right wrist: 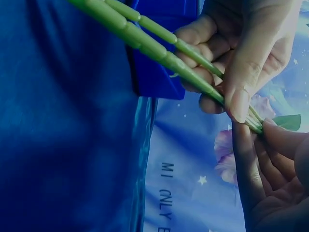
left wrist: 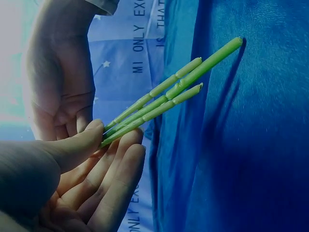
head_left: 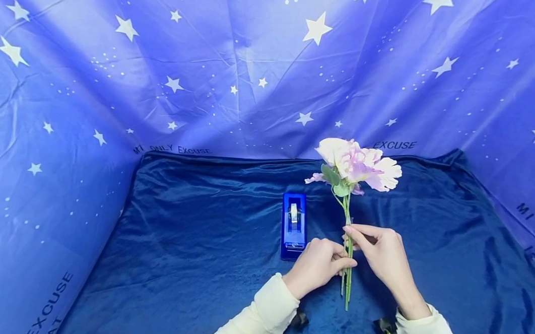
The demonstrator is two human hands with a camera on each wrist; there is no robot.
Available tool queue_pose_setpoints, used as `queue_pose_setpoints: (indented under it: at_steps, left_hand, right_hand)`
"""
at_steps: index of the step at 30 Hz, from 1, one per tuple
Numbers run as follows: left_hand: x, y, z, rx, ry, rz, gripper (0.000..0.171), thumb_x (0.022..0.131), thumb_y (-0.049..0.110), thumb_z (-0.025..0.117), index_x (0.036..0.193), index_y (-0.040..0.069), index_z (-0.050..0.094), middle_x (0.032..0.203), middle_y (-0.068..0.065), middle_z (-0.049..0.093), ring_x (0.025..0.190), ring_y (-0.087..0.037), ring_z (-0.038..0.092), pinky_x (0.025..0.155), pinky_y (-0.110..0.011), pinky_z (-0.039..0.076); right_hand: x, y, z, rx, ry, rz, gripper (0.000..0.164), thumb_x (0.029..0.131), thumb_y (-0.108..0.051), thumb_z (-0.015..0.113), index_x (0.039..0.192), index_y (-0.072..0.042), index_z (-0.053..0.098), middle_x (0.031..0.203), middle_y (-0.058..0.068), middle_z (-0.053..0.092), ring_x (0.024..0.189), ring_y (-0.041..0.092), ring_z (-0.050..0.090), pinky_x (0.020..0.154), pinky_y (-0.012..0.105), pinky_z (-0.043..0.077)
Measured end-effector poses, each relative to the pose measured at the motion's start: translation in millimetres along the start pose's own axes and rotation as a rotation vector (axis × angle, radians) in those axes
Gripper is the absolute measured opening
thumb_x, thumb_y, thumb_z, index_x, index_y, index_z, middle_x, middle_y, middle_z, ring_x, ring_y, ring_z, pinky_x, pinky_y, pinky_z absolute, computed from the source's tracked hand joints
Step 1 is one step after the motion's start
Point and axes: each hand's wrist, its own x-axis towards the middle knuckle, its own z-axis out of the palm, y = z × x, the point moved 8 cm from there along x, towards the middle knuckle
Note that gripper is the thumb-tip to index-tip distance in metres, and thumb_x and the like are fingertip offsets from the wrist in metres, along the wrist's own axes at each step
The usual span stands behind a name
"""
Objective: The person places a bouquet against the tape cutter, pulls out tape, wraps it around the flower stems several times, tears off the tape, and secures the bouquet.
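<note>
A bunch of artificial flowers with pale pink and lilac blooms (head_left: 357, 164) stands upright above a dark blue velvet cloth (head_left: 191, 243). Its three green stems (head_left: 347, 252) are held by both hands. My left hand (head_left: 341, 264) pinches the stems low down between thumb and fingers, and the left wrist view shows the cut stem ends (left wrist: 193, 77) sticking out past that left hand (left wrist: 108, 137). My right hand (head_left: 350, 234) pinches the stems just above it. In the right wrist view the right hand (right wrist: 260, 133) meets the stems (right wrist: 145, 43) next to the left hand (right wrist: 227, 92).
A blue tape dispenser (head_left: 293, 225) lies on the cloth just left of my hands, also visible as a tape dispenser (right wrist: 159, 72) behind the stems. A blue star-printed backdrop (head_left: 209, 68) walls in the back and both sides.
</note>
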Motion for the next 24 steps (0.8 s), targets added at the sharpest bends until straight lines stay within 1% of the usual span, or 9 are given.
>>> queue_pose_setpoints:
  at_steps: [6,12,16,20,24]
  left_hand:
    - [6.4,3.7,10.4,-0.008,-0.017,-0.014,0.021,0.091,0.033,0.069,0.076,0.019,0.074,0.06,0.013,0.067,0.049,0.017,0.045,0.047,-0.009,0.036]
    - [11.4,7.7,17.3,0.01,-0.035,-0.03,0.022,0.092,0.034,0.068,0.076,0.02,0.074,0.059,0.014,0.066,0.048,0.015,0.044,0.048,-0.009,0.035]
    - [14.8,9.0,21.7,0.032,-0.055,-0.051,0.021,0.092,0.035,0.068,0.076,0.022,0.074,0.058,0.016,0.065,0.047,0.012,0.043,0.048,-0.01,0.034]
    - [17.0,7.8,27.1,0.032,-0.082,-0.094,0.02,0.092,0.035,0.069,0.077,0.023,0.074,0.058,0.017,0.063,0.046,0.01,0.044,0.047,-0.011,0.034]
    - [18.8,6.3,32.8,0.029,-0.109,-0.127,0.019,0.092,0.036,0.069,0.077,0.024,0.074,0.057,0.018,0.063,0.045,0.009,0.045,0.046,-0.012,0.035]
  right_hand:
    - [-0.5,6.9,-8.4,-0.047,0.011,0.009,0.021,0.093,-0.023,0.071,0.101,-0.005,0.078,0.081,0.009,0.076,0.061,0.004,0.067,0.048,0.022,0.044]
    - [0.2,12.4,-14.8,-0.076,0.019,0.001,0.02,0.092,-0.022,0.071,0.1,-0.005,0.078,0.076,0.007,0.075,0.059,0.007,0.067,0.044,0.022,0.04]
    - [1.5,16.7,-17.9,-0.102,0.02,0.005,0.02,0.093,-0.022,0.071,0.099,-0.005,0.078,0.071,0.005,0.073,0.058,0.005,0.065,0.044,0.023,0.039]
    - [3.8,21.7,-17.5,-0.117,-0.001,0.012,0.022,0.094,-0.023,0.069,0.099,-0.003,0.078,0.072,0.005,0.073,0.057,0.003,0.064,0.048,0.022,0.043]
    - [5.3,27.0,-17.0,-0.138,-0.021,0.019,0.023,0.095,-0.021,0.068,0.1,-0.001,0.077,0.073,0.007,0.074,0.056,0.006,0.066,0.051,0.021,0.046]
